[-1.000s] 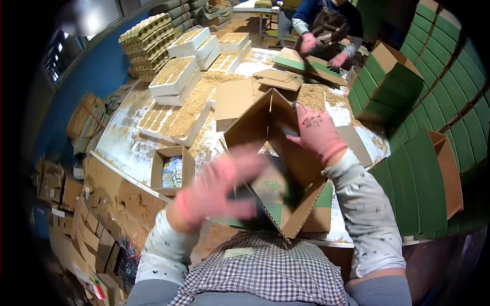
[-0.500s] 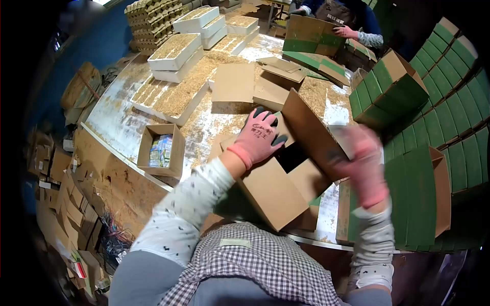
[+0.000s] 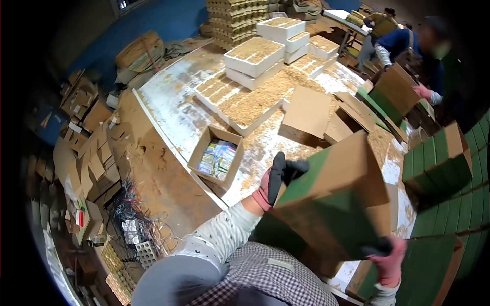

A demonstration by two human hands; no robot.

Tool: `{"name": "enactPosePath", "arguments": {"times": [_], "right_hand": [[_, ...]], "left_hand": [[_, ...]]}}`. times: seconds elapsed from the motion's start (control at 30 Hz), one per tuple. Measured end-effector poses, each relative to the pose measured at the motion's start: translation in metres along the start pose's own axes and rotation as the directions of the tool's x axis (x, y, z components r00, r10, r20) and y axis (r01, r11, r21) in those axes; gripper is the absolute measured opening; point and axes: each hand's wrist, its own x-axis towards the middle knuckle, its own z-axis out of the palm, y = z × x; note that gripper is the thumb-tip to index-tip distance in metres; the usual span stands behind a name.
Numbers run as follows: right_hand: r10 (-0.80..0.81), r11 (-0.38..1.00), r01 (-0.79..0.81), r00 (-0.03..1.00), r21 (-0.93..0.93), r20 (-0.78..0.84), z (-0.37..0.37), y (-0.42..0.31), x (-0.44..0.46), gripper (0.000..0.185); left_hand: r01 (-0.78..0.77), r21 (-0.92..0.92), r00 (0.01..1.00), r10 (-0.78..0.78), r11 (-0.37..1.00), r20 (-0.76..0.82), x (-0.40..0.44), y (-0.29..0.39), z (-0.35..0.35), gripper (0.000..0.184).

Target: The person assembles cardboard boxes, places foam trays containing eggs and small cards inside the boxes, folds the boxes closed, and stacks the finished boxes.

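Note:
A green and brown cardboard box (image 3: pixel 332 214) is tilted in front of my body, its lower part blurred by motion. My left hand (image 3: pixel 275 181), in a pink glove with black palm and fingers, holds its left upper edge. At the lower right corner, my right hand (image 3: pixel 389 259) grips the same box, the dark fingertips against its side. Just left of my left hand stands a small open carton (image 3: pixel 217 158) with colourful printed packets (image 3: pixel 218 157) inside.
White trays (image 3: pixel 255 56) of straw-like filling are stacked on the table (image 3: pixel 168 97). Cardboard flats (image 3: pixel 306 109) lie beyond the box. Green cartons (image 3: pixel 439 160) crowd the right side, where another person (image 3: pixel 426 61) handles a box. Scrap cardboard (image 3: pixel 94 163) and tangled cords (image 3: pixel 130 204) lie left.
The box has been raised and tipped, so its green outside now shows. My right hand has moved down to its lower corner, my left to its edge. The view has turned left.

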Motion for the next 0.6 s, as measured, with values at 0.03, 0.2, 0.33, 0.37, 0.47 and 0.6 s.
{"name": "enactPosePath", "arguments": {"times": [0.03, 0.2, 0.33, 0.37, 0.47, 0.6], "right_hand": [[-0.008, 0.991, 0.05, 0.948, -0.123, 0.318, 0.019, -0.003, 0.009, 0.039], [-0.069, 0.917, 0.302, 0.761, -0.259, 0.646, 0.08, 0.012, 0.008, 0.038], [-0.059, 0.934, 0.274, 0.751, -0.229, 0.658, 0.077, -0.005, 0.024, 0.034], [-0.059, 0.932, 0.281, 0.742, -0.23, 0.667, 0.078, -0.007, 0.025, 0.035], [-0.056, 0.928, 0.285, 0.745, -0.241, 0.664, 0.079, -0.006, 0.027, 0.043], [-0.013, 0.932, 0.263, 0.711, -0.249, 0.703, 0.076, -0.007, 0.03, 0.048]], "left_hand": [[0.015, 0.194, 1.0, -0.011, 0.981, -0.023, 0.005, -0.025, -0.043, 0.037], [0.08, 0.907, 0.884, 0.391, 0.414, -0.257, 0.061, -0.052, -0.207, 0.055], [0.745, 0.508, 0.414, 0.298, 0.432, -0.86, 0.15, -0.042, -0.248, 0.073], [0.783, 0.425, 0.334, 0.269, 0.455, -0.903, 0.162, -0.043, -0.247, 0.077], [0.481, 0.426, 0.367, 0.266, 0.766, -0.891, 0.177, -0.063, -0.273, 0.084], [0.038, 0.189, 0.563, 0.135, 0.981, -0.815, 0.154, 0.009, -0.182, 0.114]]}}
